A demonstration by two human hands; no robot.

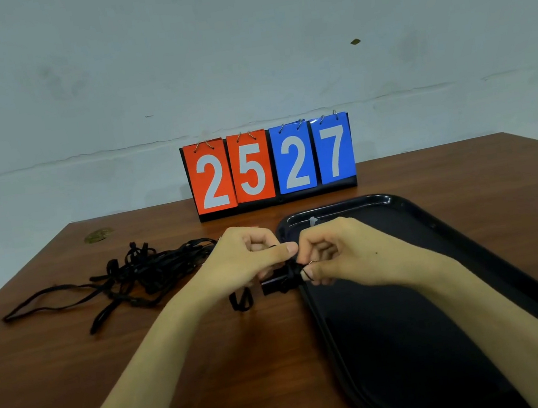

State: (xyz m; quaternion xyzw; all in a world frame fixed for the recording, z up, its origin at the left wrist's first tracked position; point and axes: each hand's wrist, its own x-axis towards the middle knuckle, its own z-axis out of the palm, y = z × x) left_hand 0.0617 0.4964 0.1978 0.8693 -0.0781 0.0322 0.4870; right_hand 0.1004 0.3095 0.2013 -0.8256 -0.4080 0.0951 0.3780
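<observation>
Grip is tight on both sides: left hand [248, 258] and right hand [337, 256] each pinch the same black lanyard [272, 285]. It hangs right over the left rim of the tray [314, 306], with more lanyards [152, 268] piled on the bench [213, 357].

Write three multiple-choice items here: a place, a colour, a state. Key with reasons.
1. Where is the tangled pile of black straps?
A) on the brown wooden table, left of the black plastic tray
B) inside that tray
C) on the wall
2. Number cards on the flip scoreboard are:
A) green and yellow
B) red and blue
C) all white
3. The left hand and right hand:
A) lie flat
B) pinch one black strap with a clip
C) lift the tray
Key: 1A, pile on bare wood; 2B, 25 red, 27 blue; 3B, fingers curl on it.
</observation>
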